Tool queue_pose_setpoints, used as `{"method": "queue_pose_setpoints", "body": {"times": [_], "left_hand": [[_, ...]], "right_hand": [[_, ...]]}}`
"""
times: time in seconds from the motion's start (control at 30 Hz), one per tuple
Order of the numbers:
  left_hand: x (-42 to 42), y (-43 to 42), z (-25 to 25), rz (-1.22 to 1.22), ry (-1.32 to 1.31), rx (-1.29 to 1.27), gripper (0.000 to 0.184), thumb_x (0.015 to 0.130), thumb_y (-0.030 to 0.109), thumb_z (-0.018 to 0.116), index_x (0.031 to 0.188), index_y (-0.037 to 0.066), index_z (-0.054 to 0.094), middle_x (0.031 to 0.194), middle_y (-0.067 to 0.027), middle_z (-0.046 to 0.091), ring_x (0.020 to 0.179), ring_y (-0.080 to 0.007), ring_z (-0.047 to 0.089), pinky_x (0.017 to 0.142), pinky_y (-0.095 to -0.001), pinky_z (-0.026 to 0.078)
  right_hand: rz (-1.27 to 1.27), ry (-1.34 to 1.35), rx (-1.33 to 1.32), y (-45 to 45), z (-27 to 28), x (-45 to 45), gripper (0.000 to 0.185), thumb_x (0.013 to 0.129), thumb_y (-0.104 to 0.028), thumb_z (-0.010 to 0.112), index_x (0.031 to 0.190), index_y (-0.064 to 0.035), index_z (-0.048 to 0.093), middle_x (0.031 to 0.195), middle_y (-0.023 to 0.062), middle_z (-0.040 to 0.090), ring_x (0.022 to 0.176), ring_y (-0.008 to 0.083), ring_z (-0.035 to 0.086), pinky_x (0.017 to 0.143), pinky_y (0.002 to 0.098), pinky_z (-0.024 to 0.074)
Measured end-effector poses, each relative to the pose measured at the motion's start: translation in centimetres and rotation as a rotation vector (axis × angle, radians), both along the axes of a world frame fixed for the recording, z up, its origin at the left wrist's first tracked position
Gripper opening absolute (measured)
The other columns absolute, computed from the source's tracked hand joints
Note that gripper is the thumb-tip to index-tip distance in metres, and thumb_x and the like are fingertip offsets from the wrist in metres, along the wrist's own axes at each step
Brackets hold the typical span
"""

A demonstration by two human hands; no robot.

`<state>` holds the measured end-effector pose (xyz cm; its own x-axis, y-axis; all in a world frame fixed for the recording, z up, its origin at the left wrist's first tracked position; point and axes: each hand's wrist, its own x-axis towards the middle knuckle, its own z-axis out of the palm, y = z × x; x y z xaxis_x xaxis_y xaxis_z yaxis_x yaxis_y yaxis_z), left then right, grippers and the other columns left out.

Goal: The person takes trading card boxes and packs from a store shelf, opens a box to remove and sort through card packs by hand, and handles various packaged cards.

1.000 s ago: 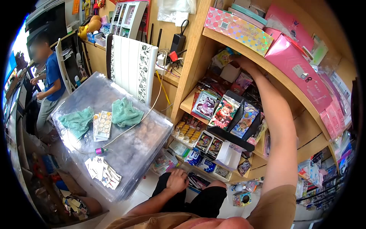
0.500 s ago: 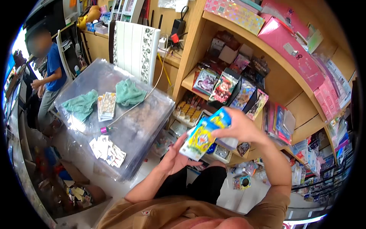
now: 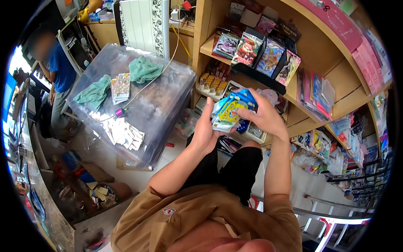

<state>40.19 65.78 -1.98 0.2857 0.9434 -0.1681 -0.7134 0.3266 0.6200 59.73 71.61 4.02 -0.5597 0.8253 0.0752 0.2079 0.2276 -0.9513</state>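
Observation:
Several blue-and-yellow foil card packs [image 3: 230,112] are stacked between my hands, in front of the shelf unit. My left hand [image 3: 205,129] supports the stack from the left and below, its thumb raised along the edge. With its thumb on the top pack, my right hand [image 3: 267,116] grips the stack from the right. On the plastic-covered table [image 3: 161,98] to the left lie a pile of cards [image 3: 121,87], a spread of white cards [image 3: 127,135], two green cloths [image 3: 145,70] and a purple cylindrical item [image 3: 120,112] by a white cord.
Wooden shelves [image 3: 197,46] hold upright card packs [image 3: 268,59], with small boxes [image 3: 213,85] below. A person in a blue shirt [image 3: 62,69] stands far left. A metal ladder [image 3: 331,214] lies low right; a bin [image 3: 121,191] stands lower left.
The packs have come together into a stack, and my left hand has closed in around their side. My view has shifted, and the person at left has raised an arm.

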Motion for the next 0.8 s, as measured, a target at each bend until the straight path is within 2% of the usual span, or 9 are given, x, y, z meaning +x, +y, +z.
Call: {"method": "queue_pose_setpoints", "body": {"times": [0.07,0.17,0.23,0.4,0.57,0.63,0.7,0.77,0.8], "left_hand": [[1.2,0.0,0.5,0.119,0.018,-0.020,0.065,0.110,0.060,0.037,0.140,0.005,0.056,0.124,-0.0112,0.070,0.107,-0.0214,0.071,0.086,-0.0377,0.061],[3.8,-0.7,0.7,0.325,0.054,0.078,0.056,0.114,0.048,0.038,0.141,0.001,0.053,0.131,-0.0138,0.067,0.117,-0.0247,0.067,0.098,-0.0391,0.056],[5.9,-1.4,-0.5,0.402,0.112,0.173,0.055,0.115,0.042,0.037,0.145,-0.002,0.049,0.137,-0.0163,0.062,0.123,-0.0251,0.061,0.108,-0.0407,0.049],[8.2,-3.3,-0.7,0.374,0.025,0.231,0.059,0.115,0.045,0.034,0.152,-0.001,0.042,0.148,-0.0155,0.054,0.135,-0.0258,0.054,0.116,-0.0417,0.043],[9.1,-2.8,-1.4,0.375,-0.124,0.223,0.055,0.115,0.040,0.034,0.155,0.003,0.039,0.152,-0.0134,0.051,0.139,-0.0266,0.052,0.118,-0.0460,0.042],[9.3,-2.8,-2.3,0.318,-0.055,0.197,0.052,0.115,0.037,0.037,0.155,0.004,0.040,0.151,-0.0128,0.052,0.138,-0.0257,0.052,0.116,-0.0457,0.043],[8.6,-2.4,-2.8,0.267,-0.100,0.187,0.047,0.113,0.026,0.048,0.154,0.003,0.041,0.147,-0.0123,0.055,0.135,-0.0251,0.055,0.113,-0.0436,0.045],[7.3,-2.1,-3.0,0.076,-0.092,0.147,0.040,0.105,0.007,0.059,0.144,0.002,0.047,0.132,-0.0085,0.060,0.122,-0.0162,0.059,0.101,-0.0347,0.052],[6.5,-1.8,-3.3,0.000,-0.026,0.204,0.053,0.094,-0.003,0.065,0.143,0.002,0.045,0.129,-0.0064,0.059,0.117,-0.0142,0.059,0.099,-0.0315,0.051]], "right_hand": [[-0.207,0.248,0.001,-0.7,-1.6,-1.3,0.075,0.094,-0.020,0.081,0.154,-0.0003,0.040,0.140,0.0145,0.057,0.122,0.0205,0.061,0.103,0.0350,0.0514],[-0.520,0.472,0.069,-3.9,-4.2,-5.0,0.088,0.094,-0.019,0.079,0.161,0.0006,0.024,0.150,0.0189,0.047,0.131,0.0240,0.054,0.111,0.0386,0.0454],[-0.507,0.464,0.220,-5.6,-5.2,-7.3,0.093,0.095,-0.016,0.076,0.162,0.0054,0.014,0.155,0.0216,0.038,0.136,0.0258,0.047,0.116,0.0406,0.0396],[-0.619,0.860,0.097,-4.9,-5.9,-5.7,0.078,0.097,-0.007,0.071,0.156,0.0076,0.023,0.139,0.0181,0.056,0.121,0.0223,0.059,0.106,0.0366,0.0477],[-0.662,0.864,-0.007,-4.9,-4.6,-3.9,0.078,0.093,-0.007,0.078,0.152,0.0079,0.029,0.126,0.0156,0.063,0.108,0.0183,0.066,0.095,0.0313,0.0547],[-0.697,0.670,0.078,-4.9,-4.7,-3.1,0.085,0.088,-0.008,0.083,0.151,0.0083,0.029,0.126,0.0160,0.063,0.109,0.0184,0.065,0.095,0.0316,0.0546],[-0.709,0.551,0.128,-4.9,-4.8,-2.1,0.092,0.085,-0.009,0.086,0.153,0.0079,0.027,0.126,0.0168,0.063,0.110,0.0186,0.065,0.094,0.0321,0.0547],[-0.704,0.552,0.036,-5.2,-4.3,-1.4,0.097,0.082,-0.010,0.087,0.155,0.0070,0.026,0.130,0.0177,0.061,0.112,0.0197,0.064,0.097,0.0330,0.0535],[-0.732,0.491,0.156,-4.8,-4.8,-1.0,0.097,0.080,-0.011,0.087,0.156,0.0060,0.028,0.131,0.0181,0.061,0.114,0.0215,0.064,0.100,0.0354,0.0526]]}}
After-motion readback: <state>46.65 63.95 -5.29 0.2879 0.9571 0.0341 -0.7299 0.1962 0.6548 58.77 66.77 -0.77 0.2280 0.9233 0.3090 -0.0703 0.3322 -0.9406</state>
